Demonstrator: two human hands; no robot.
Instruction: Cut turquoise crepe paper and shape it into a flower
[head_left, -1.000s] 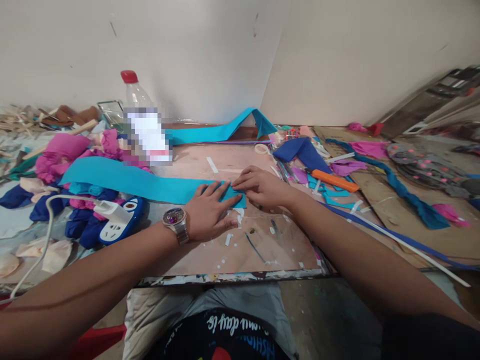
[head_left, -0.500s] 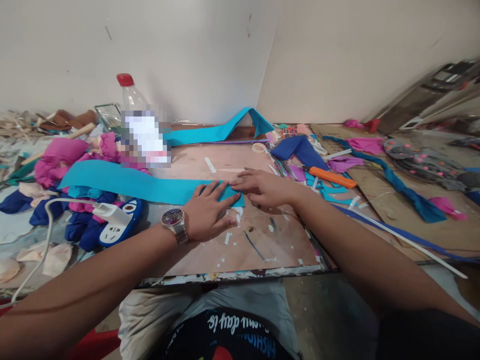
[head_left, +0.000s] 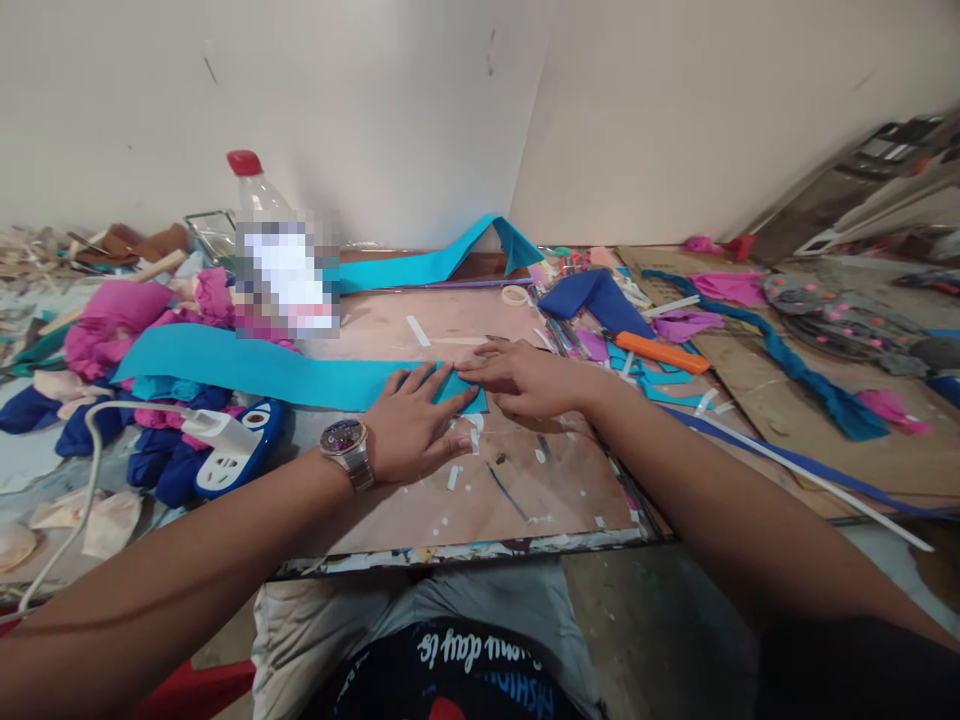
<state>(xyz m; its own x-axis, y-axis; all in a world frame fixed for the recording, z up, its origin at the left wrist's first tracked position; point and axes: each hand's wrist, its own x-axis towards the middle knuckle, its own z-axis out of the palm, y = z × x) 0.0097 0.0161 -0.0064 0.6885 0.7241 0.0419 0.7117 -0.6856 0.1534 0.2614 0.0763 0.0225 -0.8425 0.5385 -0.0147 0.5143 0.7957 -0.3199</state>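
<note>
A turquoise strip of cloth or paper-like material point(head_left: 315, 382) lies lengthwise across the board, its left part arching over a pile of bundles. My left hand point(head_left: 411, 420), with a watch point(head_left: 345, 440) on the wrist, rests palm down on the strip's right part, fingers spread. Over the strip's right end is my right hand point(head_left: 529, 378), its fingers stretched out and touching the strip beside my left fingertips. The right thumb and palm are mostly hidden. A small dark tip shows just above the right fingers; what it belongs to I cannot make out.
Pink and navy bundles point(head_left: 116, 315) and a power strip point(head_left: 240, 450) with a plugged-in charger lie left. Behind stand a blurred phone point(head_left: 289, 270) and a red-capped bottle point(head_left: 246, 165). An orange-handled cutter point(head_left: 660, 352), tape roll point(head_left: 515, 295) and scraps lie right.
The view has shifted very slightly. Both hands stay in place on the turquoise strip.
</note>
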